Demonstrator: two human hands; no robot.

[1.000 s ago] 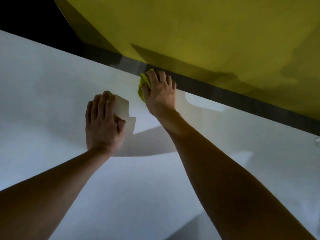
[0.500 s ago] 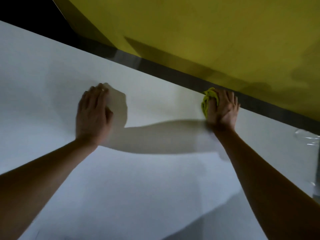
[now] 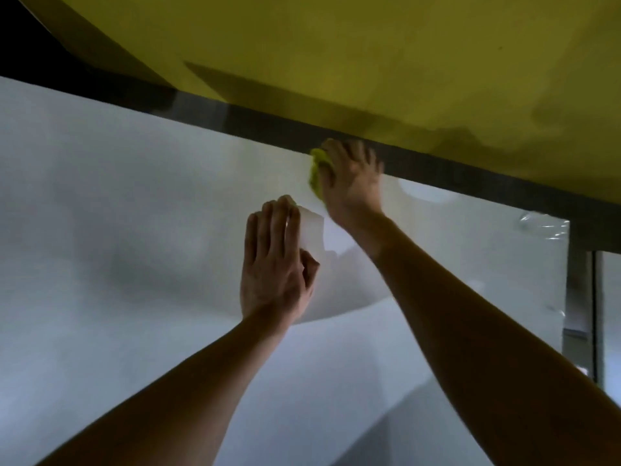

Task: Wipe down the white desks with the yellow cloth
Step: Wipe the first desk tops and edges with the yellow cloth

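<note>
— Where the smooth white desk [image 3: 117, 230] meets the dark strip along its far edge, what is the right hand [image 3: 353, 186] doing?
— It presses a crumpled yellow cloth [image 3: 316, 173] onto the desk right at that far edge, fingers spread over it and blurred; the cloth shows only at the hand's left side.
— And the left hand [image 3: 274, 260]?
— Flat on the desk, fingers straight and together, just nearer than the right hand, holding nothing.
— Beyond the strip?
— A yellow panel [image 3: 369, 45] rises behind it.
</note>
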